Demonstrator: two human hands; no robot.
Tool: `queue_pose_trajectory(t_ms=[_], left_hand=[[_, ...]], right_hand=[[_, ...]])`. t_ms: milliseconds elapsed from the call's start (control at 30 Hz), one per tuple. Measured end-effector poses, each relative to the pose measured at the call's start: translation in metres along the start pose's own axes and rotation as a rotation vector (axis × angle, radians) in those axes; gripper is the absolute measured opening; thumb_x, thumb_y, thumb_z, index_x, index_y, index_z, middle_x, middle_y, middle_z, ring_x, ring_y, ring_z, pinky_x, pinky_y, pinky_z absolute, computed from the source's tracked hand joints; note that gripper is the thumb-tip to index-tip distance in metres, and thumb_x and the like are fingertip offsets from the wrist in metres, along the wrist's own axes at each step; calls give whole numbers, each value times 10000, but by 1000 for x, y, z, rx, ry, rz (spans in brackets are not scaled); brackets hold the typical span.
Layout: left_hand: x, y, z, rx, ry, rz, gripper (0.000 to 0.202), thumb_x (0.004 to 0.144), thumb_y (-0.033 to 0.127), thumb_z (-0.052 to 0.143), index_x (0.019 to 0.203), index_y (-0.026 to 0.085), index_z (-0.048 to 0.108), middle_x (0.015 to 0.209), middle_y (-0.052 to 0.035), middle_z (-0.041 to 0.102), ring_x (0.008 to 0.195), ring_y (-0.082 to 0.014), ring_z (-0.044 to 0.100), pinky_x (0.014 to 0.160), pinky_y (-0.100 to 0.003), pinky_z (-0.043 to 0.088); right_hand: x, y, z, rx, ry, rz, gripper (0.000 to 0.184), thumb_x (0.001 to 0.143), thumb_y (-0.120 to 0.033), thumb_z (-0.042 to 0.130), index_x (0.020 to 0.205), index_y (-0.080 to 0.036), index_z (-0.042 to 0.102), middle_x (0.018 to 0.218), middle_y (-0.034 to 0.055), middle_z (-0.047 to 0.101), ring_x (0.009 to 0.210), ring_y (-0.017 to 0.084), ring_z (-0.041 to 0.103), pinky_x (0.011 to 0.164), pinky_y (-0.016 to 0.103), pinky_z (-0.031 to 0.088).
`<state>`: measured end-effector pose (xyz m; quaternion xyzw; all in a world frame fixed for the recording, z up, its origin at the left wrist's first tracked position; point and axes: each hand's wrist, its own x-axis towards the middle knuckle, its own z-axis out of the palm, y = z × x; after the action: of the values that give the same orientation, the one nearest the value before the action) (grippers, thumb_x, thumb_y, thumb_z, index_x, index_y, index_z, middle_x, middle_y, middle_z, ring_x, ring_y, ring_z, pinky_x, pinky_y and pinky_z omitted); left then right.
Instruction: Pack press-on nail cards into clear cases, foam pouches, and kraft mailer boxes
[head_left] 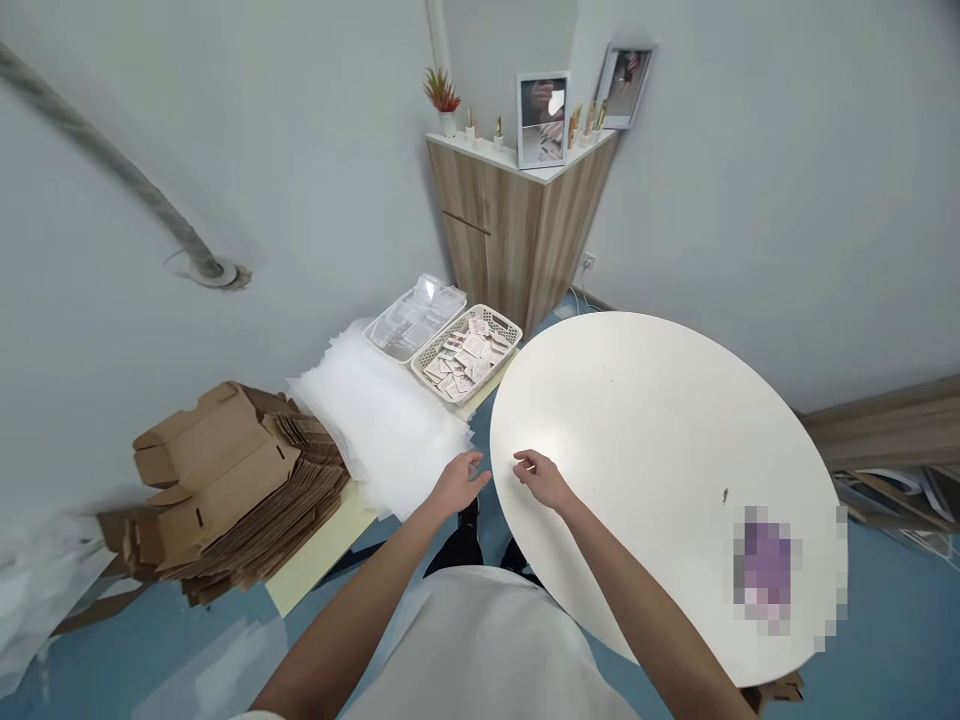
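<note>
My left hand (459, 484) hovers in the gap between a stack of white foam sheets (382, 420) and the round white table (645, 400). Its thumb and fingers stand apart, and nothing is between them. Over the table's left edge is my right hand (543, 480), with loosely bent fingers held apart and nothing visible in them. I cannot tell whether it touches the tabletop. Left of the foam lies a stack of flat brown cardboard boxes (232, 480). Behind the foam, a white basket (517, 335) holds many small printed packets (465, 360).
Beside the basket stands a bin of clear plastic cases (420, 315). A wooden cabinet (495, 220) in the corner carries picture frames (543, 120), small bottles and a potted plant (441, 92). A blurred purple patch (766, 565) covers something on the table's right. A pipe (112, 160) runs along the left wall.
</note>
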<state>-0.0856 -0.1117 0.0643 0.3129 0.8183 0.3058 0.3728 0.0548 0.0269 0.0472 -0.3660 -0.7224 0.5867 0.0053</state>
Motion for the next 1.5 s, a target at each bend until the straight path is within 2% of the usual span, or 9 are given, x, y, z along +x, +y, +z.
queue_pose_trajectory(t_ms=[200, 500, 633, 800, 933, 1067, 1200, 1333, 1500], left_hand=[[44, -6, -38, -11, 88, 47, 421, 752, 420, 509, 1112, 203, 503, 1189, -72, 503, 1015, -190, 521, 785, -277, 446], [153, -25, -99, -141, 115, -16, 489, 749, 416, 535, 1162, 160, 480, 1212, -98, 513, 1066, -197, 511, 830, -268, 421], [197, -30, -109, -208, 116, -23, 517, 747, 406, 540, 1188, 148, 468, 1236, -106, 495, 1105, -210, 476, 897, -295, 369], [237, -38, -107, -326, 155, -35, 563, 698, 362, 596, 1211, 180, 452, 1302, -97, 422, 1089, -208, 476, 895, -291, 349], [254, -40, -106, -371, 166, -91, 594, 675, 370, 612, 1216, 187, 448, 1216, -91, 495, 1015, -197, 512, 835, -280, 377], [262, -40, -107, -389, 162, -112, 587, 657, 360, 628, 1196, 183, 480, 1085, -83, 569, 903, -182, 548, 773, -276, 399], [269, -42, -105, -487, 173, -111, 561, 663, 323, 623, 1184, 161, 493, 1008, -73, 601, 788, -142, 560, 725, -249, 410], [269, -45, -102, -547, 190, -122, 501, 667, 306, 621, 1132, 142, 533, 960, -73, 621, 748, -135, 564, 700, -250, 422], [260, -47, -101, -610, 299, -143, 357, 653, 273, 639, 979, 132, 607, 903, -81, 636, 746, -152, 579, 699, -272, 442]], right_hand=[[59, -32, 7, -81, 18, -57, 302, 735, -349, 482, 989, -207, 560, 832, 11, 613, 761, 133, 564, 708, 283, 448], [163, -85, 31, -368, 150, -102, 298, 746, -260, 489, 1030, -190, 549, 1040, 52, 580, 907, 162, 540, 811, 299, 420], [206, -99, 41, -530, 193, -172, 320, 755, -202, 472, 1066, -175, 536, 1090, 70, 564, 1052, 201, 477, 899, 325, 367], [244, -104, 51, -651, 215, -188, 402, 750, -179, 469, 1151, -166, 485, 1199, 95, 508, 1107, 253, 438, 914, 378, 348], [265, -109, 55, -719, 203, -201, 405, 752, -218, 487, 1155, -175, 473, 1286, 91, 432, 1133, 264, 404, 906, 393, 348], [284, -115, 57, -790, 174, -222, 314, 723, -222, 515, 1031, -163, 531, 1313, 101, 391, 1123, 281, 381, 879, 403, 345], [297, -114, 60, -831, 182, -176, 222, 694, -237, 550, 905, -168, 553, 1214, 113, 462, 1009, 277, 421, 823, 397, 347], [298, -107, 64, -821, 212, -162, 149, 706, -262, 537, 829, -179, 549, 1027, 92, 534, 912, 251, 432, 775, 373, 345], [291, -108, 65, -800, 200, -169, 182, 677, -346, 583, 781, -199, 555, 1034, 78, 507, 935, 258, 407, 753, 373, 324]])
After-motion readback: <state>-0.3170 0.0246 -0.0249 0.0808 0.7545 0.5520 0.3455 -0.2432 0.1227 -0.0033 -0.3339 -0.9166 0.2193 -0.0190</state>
